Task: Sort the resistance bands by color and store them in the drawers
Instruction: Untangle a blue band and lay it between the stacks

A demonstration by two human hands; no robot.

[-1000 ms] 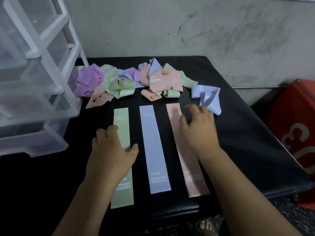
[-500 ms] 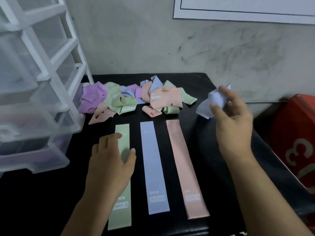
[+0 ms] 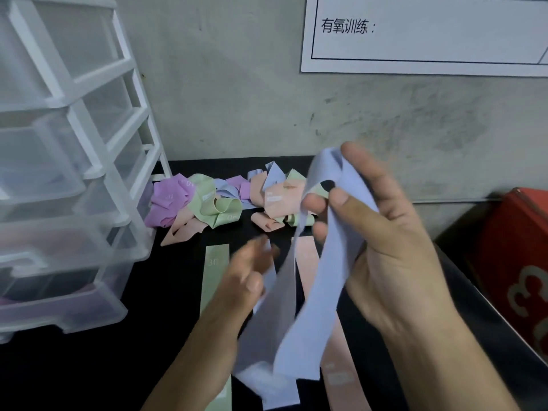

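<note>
Right hand point(image 3: 385, 232) pinches the blue band point(image 3: 311, 321) between thumb and fingers above the black table point(image 3: 89, 381); left hand point(image 3: 246, 274) beside it is blurred, finger state indeterminate.

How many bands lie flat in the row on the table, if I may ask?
3: the green band on the left, the flat blue band in the middle, mostly behind the held band, the pink band on the right. More may be hidden.
</note>
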